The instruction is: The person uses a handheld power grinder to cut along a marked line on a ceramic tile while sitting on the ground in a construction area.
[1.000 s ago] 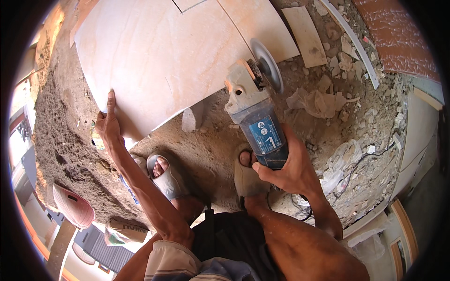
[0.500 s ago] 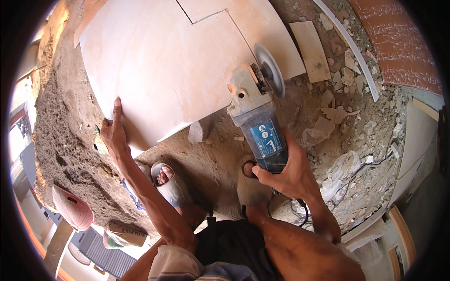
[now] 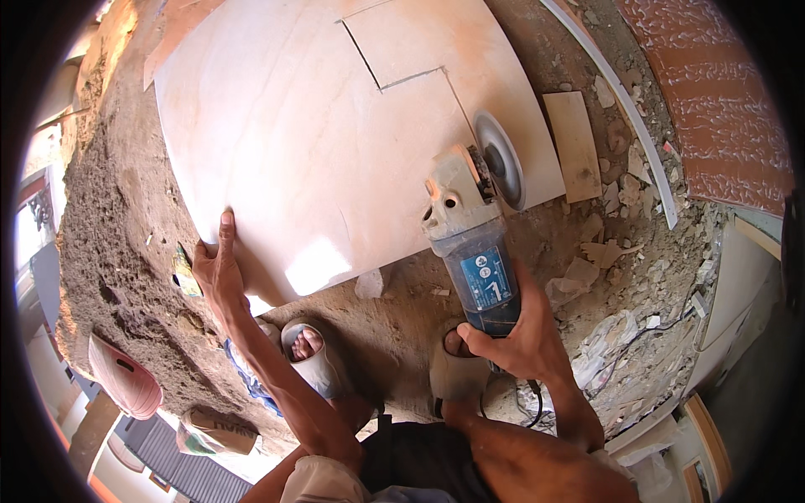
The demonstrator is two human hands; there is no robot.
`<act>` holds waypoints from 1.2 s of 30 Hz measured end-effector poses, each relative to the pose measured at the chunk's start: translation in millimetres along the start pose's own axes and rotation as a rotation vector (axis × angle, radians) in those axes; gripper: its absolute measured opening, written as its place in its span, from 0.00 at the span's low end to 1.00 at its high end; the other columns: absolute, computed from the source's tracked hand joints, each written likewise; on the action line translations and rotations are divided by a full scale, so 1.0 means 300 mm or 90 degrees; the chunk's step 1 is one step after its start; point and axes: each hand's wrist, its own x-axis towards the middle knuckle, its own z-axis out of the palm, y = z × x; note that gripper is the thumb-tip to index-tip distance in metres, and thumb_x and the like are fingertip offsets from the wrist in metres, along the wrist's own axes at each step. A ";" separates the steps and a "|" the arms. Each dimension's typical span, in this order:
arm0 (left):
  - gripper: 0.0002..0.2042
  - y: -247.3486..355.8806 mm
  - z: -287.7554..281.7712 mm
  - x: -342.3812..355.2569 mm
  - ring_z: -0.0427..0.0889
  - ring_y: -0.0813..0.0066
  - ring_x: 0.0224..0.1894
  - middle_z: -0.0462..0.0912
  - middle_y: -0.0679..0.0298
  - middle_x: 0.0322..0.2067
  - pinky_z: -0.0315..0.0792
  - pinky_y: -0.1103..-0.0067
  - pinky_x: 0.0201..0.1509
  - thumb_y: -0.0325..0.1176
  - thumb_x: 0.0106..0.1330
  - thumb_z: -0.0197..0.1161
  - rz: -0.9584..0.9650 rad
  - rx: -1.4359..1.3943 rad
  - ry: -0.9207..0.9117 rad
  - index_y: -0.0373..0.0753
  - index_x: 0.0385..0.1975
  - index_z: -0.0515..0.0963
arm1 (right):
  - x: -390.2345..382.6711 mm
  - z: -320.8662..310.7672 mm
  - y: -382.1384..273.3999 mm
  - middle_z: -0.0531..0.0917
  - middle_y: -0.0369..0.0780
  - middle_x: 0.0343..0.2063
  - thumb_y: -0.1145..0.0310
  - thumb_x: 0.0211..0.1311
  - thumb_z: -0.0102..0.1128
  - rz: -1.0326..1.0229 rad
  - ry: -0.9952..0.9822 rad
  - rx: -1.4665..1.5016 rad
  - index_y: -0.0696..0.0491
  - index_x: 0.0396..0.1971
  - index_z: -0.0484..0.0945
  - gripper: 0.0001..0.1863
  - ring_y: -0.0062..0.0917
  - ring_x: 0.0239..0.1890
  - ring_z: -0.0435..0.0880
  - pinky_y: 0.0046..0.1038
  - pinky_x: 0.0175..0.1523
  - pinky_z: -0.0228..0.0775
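Note:
A large, pale marbled tile [image 3: 310, 142] fills the upper middle, with dark lines forming a stepped outline near its far edge. My left hand [image 3: 220, 268] grips its near-left edge, thumb on the top face and fingers curled around the side. My right hand [image 3: 524, 339] is wrapped around the body of an angle grinder [image 3: 474, 268] with a blue label. The grinder's metal disc [image 3: 499, 159] stands on edge over the tile's right part, beside the straight line; whether it touches the surface I cannot tell.
Right of the tile lie a small offcut [image 3: 570, 142], a long pale strip [image 3: 620, 101], rubble, plastic scraps [image 3: 608, 344] and a black cord [image 3: 532, 407]. A textured brown panel [image 3: 721, 101] is beyond. A pink object [image 3: 122, 377] and a sack [image 3: 210, 432] lie lower left. My sandalled feet stand below the tile.
The whole scene sits lower in the picture, showing more of the stepped outline. Both hands keep their grips, and the grinder looks little moved relative to the tile.

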 end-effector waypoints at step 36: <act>0.39 0.030 0.002 -0.038 0.80 0.63 0.35 0.81 0.56 0.33 0.78 0.64 0.42 0.67 0.59 0.78 -0.028 -0.007 0.001 0.30 0.42 0.77 | 0.150 0.005 -0.092 0.85 0.44 0.43 0.62 0.52 0.82 0.022 -0.016 0.010 0.59 0.61 0.73 0.38 0.30 0.43 0.88 0.34 0.52 0.81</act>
